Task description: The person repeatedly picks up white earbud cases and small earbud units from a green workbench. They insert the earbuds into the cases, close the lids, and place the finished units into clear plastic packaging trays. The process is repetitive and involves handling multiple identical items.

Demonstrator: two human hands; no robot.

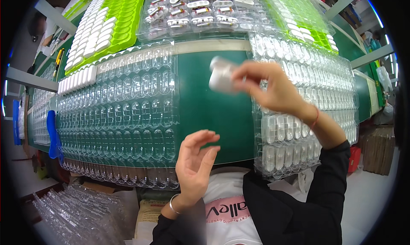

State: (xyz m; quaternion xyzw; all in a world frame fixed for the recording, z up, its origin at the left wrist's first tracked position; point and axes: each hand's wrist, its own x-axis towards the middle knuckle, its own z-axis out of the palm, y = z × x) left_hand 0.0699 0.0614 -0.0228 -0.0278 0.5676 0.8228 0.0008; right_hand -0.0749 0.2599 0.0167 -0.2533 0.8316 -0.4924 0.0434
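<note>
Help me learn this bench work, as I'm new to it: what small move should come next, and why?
Probably bring the left hand up to steady the white item in the right hand. The left hand shows nothing in its curled, open fingers, while the right alone holds the item, blurred, above the green tabletop.

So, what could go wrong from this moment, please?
The white item might slip: the right hand grips it at one side over the green table, with no support from the left hand. Also, the left clear tray appears to overhang the table's front edge, so a bump there could unsettle the white pieces in its far-left corner.
</note>
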